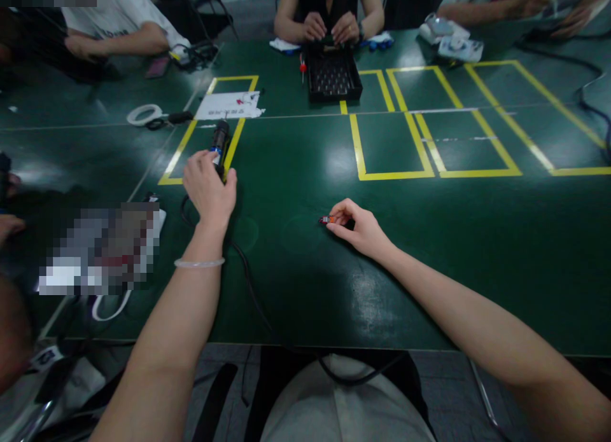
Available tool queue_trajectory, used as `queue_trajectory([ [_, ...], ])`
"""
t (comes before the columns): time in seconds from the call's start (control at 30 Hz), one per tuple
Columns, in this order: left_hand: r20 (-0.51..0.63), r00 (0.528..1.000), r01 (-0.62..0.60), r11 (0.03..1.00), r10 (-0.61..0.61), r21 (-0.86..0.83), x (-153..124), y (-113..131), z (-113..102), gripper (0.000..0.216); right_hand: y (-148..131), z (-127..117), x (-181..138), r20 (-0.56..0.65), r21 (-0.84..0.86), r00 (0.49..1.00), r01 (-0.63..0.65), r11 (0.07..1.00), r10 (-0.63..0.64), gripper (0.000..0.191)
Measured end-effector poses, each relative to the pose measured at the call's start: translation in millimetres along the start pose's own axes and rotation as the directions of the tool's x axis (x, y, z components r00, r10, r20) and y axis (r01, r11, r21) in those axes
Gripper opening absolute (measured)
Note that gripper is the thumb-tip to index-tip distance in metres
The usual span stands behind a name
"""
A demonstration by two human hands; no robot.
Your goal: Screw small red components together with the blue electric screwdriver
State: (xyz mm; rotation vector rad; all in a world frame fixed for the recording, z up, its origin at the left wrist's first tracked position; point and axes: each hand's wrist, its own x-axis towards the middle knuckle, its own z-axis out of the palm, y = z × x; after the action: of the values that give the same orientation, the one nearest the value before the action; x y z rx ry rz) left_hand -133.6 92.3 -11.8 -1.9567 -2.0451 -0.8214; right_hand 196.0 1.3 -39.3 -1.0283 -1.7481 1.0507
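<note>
1. Currently your left hand (210, 189) is wrapped around the lower end of a black electric screwdriver (220, 144), fingers clenched on the barrel; the tool lies tilted away from you, its far end pointing toward a white paper sheet (230, 105).
2. Screwdriver body crosses the yellow tape outline (177, 154) on the green table (296, 270). Its black cable (248, 276) runs from under your left hand, back toward you and off the near table edge.
3. Your right hand (360, 227) rests on the table, well apart from the left. Thumb and forefinger are pinched on a small red-and-black part (327, 219); the part sticks out to the left of the fingertips, low against the table surface. Whether it touches the table, you cannot tell.
4. A clear bracelet (199, 262) sits on your left wrist.
5. Across the table, another person's two hands (329, 28) are at the far edge of a black grid tray (333, 76). A small red-handled tool (302, 67) lies just left of the tray.
6. A white tape roll (144, 114) lies left of the paper sheet.
</note>
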Motion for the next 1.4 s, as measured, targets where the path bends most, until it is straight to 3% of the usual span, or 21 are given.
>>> queue_trajectory([
  [0.07, 0.047, 0.993, 0.108, 0.991, -0.112, 0.08, 4, -20, 0, 0.058, 0, 0, 0, 0.006, 0.009, 1.0, -0.01, 1.0, 0.01, 0.013],
  [0.2, 0.235, 0.924, 0.266, 0.949, -0.301, 0.169, 8, -40, 3, 0.054, -1, 1, 1, 0.015, 0.025, 1.0, -0.02, 1.0, 0.019, 0.014],
  [0.57, 0.238, 0.903, 0.34, 0.933, -0.359, 0.118, 8, -34, -5, 0.048, 1, 0, 1, 0.021, 0.008, 0.999, -0.03, 1.0, 0.03, 0.013],
  [0.73, 0.248, 0.92, 0.287, 0.953, -0.303, 0.097, -3, -16, -6, 0.041, 2, 0, 1, 0.015, 0.016, 1.0, -0.027, 1.0, 0.027, 0.015],
  [0.9, 0.303, 0.946, 0.103, 0.992, -0.118, 0.066, -34, 8, -20, 0.037, 4, 0, 2, 0.011, 0.007, 1.0, -0.018, 1.0, 0.018, 0.016],
  [1.17, 0.395, 0.902, -0.166, 0.984, 0.176, -0.059, -114, 60, -56, 0.035, 4, 1, 2, 0.008, 0.027, 1.0, 0.0, 1.0, 0.0, 0.017],
  [1.4, 0.412, 0.877, -0.21, 0.968, 0.249, -0.138, -158, 104, -68, 0.034, 7, 1, 2, -0.027, 0.083, 1.0, -0.007, 0.997, 0.01, 0.02],
])
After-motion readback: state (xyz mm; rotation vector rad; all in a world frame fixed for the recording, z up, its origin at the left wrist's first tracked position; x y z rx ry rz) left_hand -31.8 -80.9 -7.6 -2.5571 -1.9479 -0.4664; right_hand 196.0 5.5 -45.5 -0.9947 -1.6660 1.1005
